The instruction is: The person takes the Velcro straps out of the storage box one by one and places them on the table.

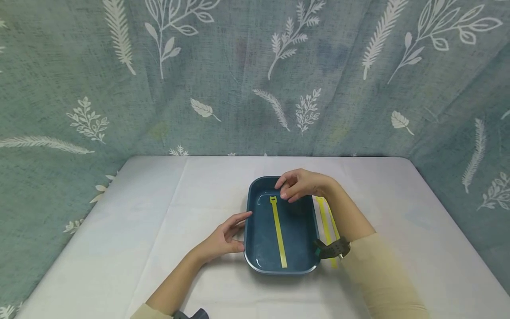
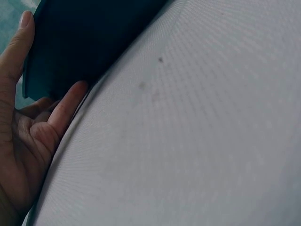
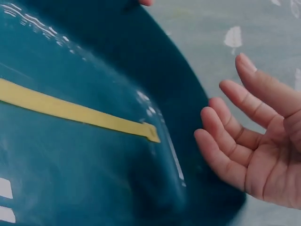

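A dark blue rectangular tray (image 1: pixel 261 248) with rounded corners stands on the table. Inside it lies one yellow strap, a hook-and-loop cable tie (image 1: pixel 279 230) with a slotted head at its far end. The left hand (image 1: pixel 225 237) touches the tray's left side, its fingers extended along the wall and the thumb near the front corner. Over the tray's far right corner hovers the right hand (image 1: pixel 300 184), fingers loosely bent and holding nothing. In the right wrist view, the cable tie (image 3: pixel 75 110) lies flat on the tray floor, apart from the right fingertips.
More yellow straps (image 1: pixel 325 221) lie on the white table (image 1: pixel 191 190) just right of the tray, partly hidden by the right forearm. A patterned green curtain (image 1: pixel 239 88) hangs behind the table. Dark straps sit on both wrists.
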`<state>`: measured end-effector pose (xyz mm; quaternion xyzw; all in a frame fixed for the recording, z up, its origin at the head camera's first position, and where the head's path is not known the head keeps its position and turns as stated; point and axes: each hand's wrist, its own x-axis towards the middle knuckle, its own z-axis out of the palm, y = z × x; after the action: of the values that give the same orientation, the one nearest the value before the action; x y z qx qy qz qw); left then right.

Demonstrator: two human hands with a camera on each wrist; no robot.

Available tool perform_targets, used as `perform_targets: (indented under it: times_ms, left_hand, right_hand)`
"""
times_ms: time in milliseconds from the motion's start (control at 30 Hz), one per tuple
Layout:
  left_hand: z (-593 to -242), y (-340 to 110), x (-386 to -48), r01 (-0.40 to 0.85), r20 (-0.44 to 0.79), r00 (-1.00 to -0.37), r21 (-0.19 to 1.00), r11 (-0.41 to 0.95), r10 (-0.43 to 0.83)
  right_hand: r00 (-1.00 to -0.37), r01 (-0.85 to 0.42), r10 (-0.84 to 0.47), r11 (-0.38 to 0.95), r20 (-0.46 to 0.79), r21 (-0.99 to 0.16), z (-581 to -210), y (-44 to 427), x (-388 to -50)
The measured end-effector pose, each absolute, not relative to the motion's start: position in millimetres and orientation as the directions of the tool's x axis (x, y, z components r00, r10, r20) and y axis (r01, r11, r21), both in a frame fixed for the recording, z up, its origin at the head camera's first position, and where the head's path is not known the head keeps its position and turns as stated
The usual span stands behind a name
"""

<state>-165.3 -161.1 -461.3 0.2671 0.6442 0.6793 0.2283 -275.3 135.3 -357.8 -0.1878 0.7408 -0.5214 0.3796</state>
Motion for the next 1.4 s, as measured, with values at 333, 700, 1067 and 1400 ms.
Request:
perform_targets:
  times_ms: [333, 700, 1067, 1400]
  left_hand:
    - [-463.2, -161.5, -166.3, 0.04, 0.08, -0.745, 0.996, -0.074, 0.662]
    - [-463.2, -159.4, -165.8, 0.029, 0.074, -0.741, 0.996, -0.079, 0.667]
    - [-461.0, -161.2, -165.5, 0.045, 0.088, -0.74, 0.996, -0.082, 0.667]
    - [-460.9, -161.1, -166.6, 0.04, 0.087, -0.735, 0.996, -0.085, 0.672]
  right_hand:
    - [-0.679, 0.171, -0.578, 0.475, -0.452, -0.863, -384.1, 110.8, -276.8]
    - [-0.789, 0.024, -0.491, 0.575, -0.369, -0.818, -403.8, 98.5, -274.9]
    - [-0.812, -0.27, -0.547, 0.661, -0.203, -0.7, -418.7, 88.4, -276.3]
    - [-0.795, -0.353, -0.588, 0.649, -0.15, -0.674, -418.6, 80.0, -275.0]
